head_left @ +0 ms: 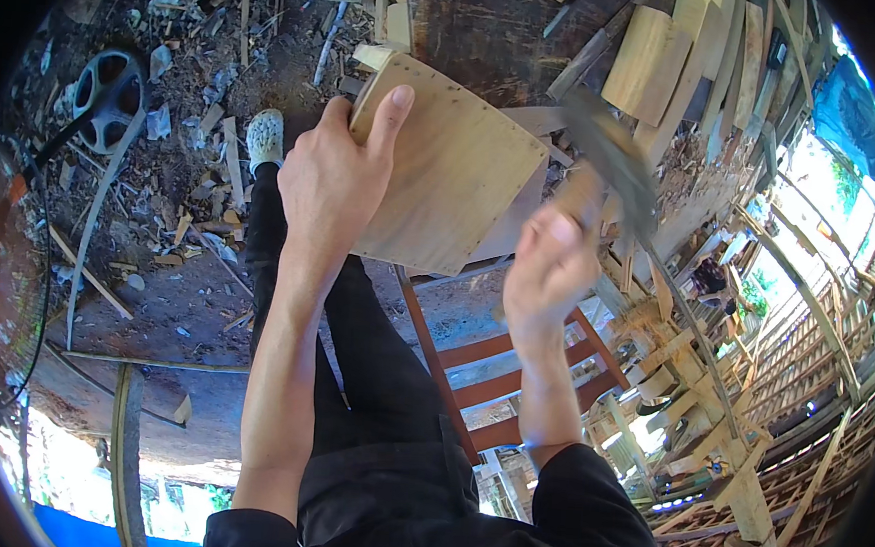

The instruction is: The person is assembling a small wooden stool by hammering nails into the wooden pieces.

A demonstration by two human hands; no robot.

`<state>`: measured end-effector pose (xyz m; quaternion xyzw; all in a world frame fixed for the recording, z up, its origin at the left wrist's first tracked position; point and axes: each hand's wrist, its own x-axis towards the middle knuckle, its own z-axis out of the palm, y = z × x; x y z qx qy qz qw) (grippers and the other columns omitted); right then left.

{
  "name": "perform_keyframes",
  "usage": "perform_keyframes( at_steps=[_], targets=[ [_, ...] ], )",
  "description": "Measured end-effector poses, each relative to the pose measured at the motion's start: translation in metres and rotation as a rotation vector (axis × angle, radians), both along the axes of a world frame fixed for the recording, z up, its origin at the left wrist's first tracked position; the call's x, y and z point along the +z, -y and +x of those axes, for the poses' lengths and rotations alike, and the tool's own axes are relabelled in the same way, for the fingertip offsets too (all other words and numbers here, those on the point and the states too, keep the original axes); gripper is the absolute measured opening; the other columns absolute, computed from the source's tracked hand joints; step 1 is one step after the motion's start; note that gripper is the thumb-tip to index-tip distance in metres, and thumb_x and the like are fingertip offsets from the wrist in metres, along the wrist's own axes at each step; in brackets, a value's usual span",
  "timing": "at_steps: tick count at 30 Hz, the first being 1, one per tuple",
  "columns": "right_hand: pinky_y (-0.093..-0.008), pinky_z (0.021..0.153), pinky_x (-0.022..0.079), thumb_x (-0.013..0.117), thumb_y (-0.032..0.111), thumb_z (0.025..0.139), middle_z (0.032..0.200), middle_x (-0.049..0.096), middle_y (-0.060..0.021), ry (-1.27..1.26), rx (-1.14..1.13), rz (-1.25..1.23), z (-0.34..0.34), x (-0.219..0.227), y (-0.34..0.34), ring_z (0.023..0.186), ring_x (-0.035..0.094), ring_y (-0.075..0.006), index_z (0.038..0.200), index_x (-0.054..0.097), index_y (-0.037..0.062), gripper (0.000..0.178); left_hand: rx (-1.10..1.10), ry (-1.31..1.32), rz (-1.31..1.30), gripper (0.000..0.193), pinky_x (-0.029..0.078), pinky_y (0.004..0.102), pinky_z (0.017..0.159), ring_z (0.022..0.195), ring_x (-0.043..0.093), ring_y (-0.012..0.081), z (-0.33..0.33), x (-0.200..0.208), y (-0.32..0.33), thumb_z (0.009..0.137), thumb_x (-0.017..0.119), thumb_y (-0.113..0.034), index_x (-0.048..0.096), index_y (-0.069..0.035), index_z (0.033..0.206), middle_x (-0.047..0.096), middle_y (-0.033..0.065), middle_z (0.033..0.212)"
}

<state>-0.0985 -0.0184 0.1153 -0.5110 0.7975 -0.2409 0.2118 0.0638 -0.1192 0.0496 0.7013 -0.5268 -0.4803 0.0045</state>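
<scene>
My left hand (335,172) grips the left edge of a wooden box (454,169), its thumb lying on the top panel and its fingers wrapped over the side. Small dark nail heads or holes run along the panel's edges. To the right of the box, my right hand (556,256) is closed round the handle of a hammer. The dark hammer head (614,164) is raised beside the box's right corner, apart from it. Motion blurs both the hammer and the right hand, so the head's exact shape is unclear.
A dark worktop (482,36) lies beyond the box, with stacked timber pieces (651,66) at its right. A reddish-brown slatted chair (511,378) stands below. Wood scraps (229,160) litter the ground at left, near a fan (2,267) and a black handwheel (110,98).
</scene>
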Motion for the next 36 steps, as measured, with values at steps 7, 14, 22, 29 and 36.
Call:
perform_keyframes(
  at_steps=[7, 14, 22, 29, 36],
  targets=[
    [-0.0298, 0.045, 0.038, 0.042, 0.037, 0.110, 0.059, 0.056, -0.0020, -0.081, -0.011, 0.241, 0.004, -0.017, 0.003, 0.048, 0.054, -0.0141, 0.090, 0.055, 0.0025, 0.042, 0.024, 0.047, -0.041, 0.085, 0.055, 0.0497, 0.081, 0.089, 0.072, 0.0430, 0.000, -0.003, -0.003, 0.093, 0.042, -0.077, 0.069, 0.002, 0.109, 0.072, 0.0262, 0.085],
    [-0.0456, 0.056, 0.051, 0.054, 0.023, 0.105, 0.078, 0.066, -0.0255, -0.074, -0.007, 0.043, 0.005, -0.010, -0.002, 0.068, 0.068, -0.0423, 0.111, 0.061, -0.0049, 0.029, 0.072, -0.041, -0.013, 0.086, 0.054, 0.0490, 0.082, 0.091, 0.071, 0.0426, -0.003, 0.000, 0.001, 0.093, 0.042, -0.078, 0.069, 0.003, 0.109, 0.072, 0.0260, 0.086],
    [-0.0416, 0.055, 0.048, 0.047, 0.033, 0.108, 0.066, 0.056, -0.0156, 0.281, -0.363, -0.205, -0.006, -0.002, -0.038, 0.054, 0.061, -0.0237, 0.099, 0.056, -0.0026, 0.038, 0.063, -0.014, 0.003, 0.085, 0.053, 0.0497, 0.082, 0.091, 0.071, 0.0431, -0.004, 0.001, 0.000, 0.092, 0.041, -0.079, 0.069, 0.000, 0.102, 0.071, 0.0252, 0.087],
    [-0.0399, 0.051, 0.046, 0.051, 0.025, 0.106, 0.064, 0.063, -0.0143, -0.085, -0.224, 0.133, 0.002, -0.015, -0.024, 0.053, 0.063, -0.0273, 0.100, 0.057, -0.0019, 0.029, 0.076, 0.001, 0.023, 0.084, 0.052, 0.0508, 0.081, 0.090, 0.069, 0.0437, -0.001, -0.001, -0.003, 0.092, 0.041, -0.079, 0.068, 0.001, 0.097, 0.071, 0.0250, 0.086],
    [-0.0387, 0.051, 0.046, 0.059, 0.025, 0.102, 0.066, 0.062, -0.0211, -0.131, -0.224, 0.192, 0.004, -0.007, -0.028, 0.053, 0.064, -0.0316, 0.101, 0.058, -0.0040, 0.029, 0.100, -0.008, -0.024, 0.084, 0.051, 0.0514, 0.083, 0.094, 0.068, 0.0457, -0.008, 0.007, -0.002, 0.094, 0.042, -0.077, 0.069, 0.003, 0.099, 0.070, 0.0269, 0.090]
  ],
)
